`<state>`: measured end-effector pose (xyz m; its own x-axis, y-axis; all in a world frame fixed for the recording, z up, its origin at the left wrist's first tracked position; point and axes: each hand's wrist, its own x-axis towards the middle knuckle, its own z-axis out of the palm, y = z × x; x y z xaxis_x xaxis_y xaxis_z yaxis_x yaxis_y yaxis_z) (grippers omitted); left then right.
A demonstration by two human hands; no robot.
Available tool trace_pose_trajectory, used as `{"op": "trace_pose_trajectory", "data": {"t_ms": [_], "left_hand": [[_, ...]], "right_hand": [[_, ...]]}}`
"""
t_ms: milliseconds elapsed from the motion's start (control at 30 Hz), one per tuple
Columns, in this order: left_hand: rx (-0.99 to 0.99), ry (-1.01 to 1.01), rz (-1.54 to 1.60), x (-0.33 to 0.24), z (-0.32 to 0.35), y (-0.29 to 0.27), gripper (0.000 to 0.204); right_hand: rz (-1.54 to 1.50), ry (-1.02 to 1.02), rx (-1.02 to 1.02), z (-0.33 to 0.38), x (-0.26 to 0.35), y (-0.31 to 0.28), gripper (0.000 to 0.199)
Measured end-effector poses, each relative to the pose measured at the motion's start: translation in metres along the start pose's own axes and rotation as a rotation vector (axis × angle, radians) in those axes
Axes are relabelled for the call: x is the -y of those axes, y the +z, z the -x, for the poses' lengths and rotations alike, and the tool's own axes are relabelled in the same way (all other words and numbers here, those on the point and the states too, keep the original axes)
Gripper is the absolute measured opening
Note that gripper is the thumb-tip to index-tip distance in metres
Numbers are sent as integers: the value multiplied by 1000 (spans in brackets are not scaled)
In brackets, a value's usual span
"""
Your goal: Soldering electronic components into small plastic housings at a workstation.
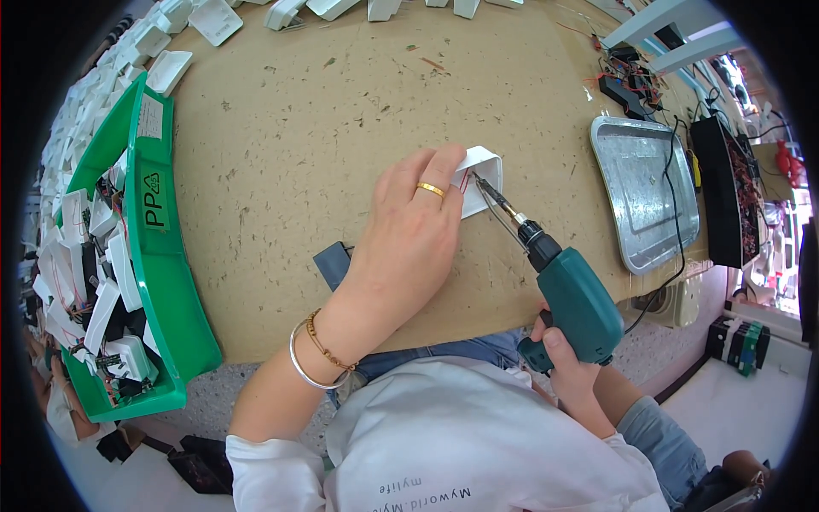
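Note:
My left hand (415,218), with a gold ring and bracelets, is closed on a white open plastic casing (492,171) and steadies it over the table. Its fingers hide much of the casing, and a thin red wire shows inside. My right hand (570,365) grips a green soldering gun (578,294) by its handle. The gun's metal tip, with a thin feed tube alongside, reaches into the casing next to my left fingertips; exact contact is too small to tell. Beside my left wrist lies a dark grey flat block (333,264), partly covered by the wrist.
Brown, scuffed cardboard (281,162) covers the table. At the left stands a green bin (175,282) full of white casings and wires; more white casings (217,21) line the far edge. Right are a metal tray (636,196), a black cable (674,205) crossing it, and a black box (721,196).

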<state>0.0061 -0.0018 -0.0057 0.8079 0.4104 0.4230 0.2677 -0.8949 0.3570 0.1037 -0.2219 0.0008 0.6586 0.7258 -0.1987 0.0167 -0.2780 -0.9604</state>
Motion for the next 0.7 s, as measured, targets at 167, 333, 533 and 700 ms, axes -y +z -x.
{"op": "trace_pose_trajectory", "data": {"t_ms": [167,333,533,700], "left_hand": [[1,1,12,0,0,0,9],[-51,-6,22,3,0,4,10],[-41,1,29,2,0,3,11],[-18,3,11,1,-1,1,11]], "right_hand": [[38,-37,25,0,-4,-2,51],[18,-53,21,-1,-4,-1,52],[4,-59,22,1,-7,-2,52],[12,-54,20,1,-9,-3,53]]}}
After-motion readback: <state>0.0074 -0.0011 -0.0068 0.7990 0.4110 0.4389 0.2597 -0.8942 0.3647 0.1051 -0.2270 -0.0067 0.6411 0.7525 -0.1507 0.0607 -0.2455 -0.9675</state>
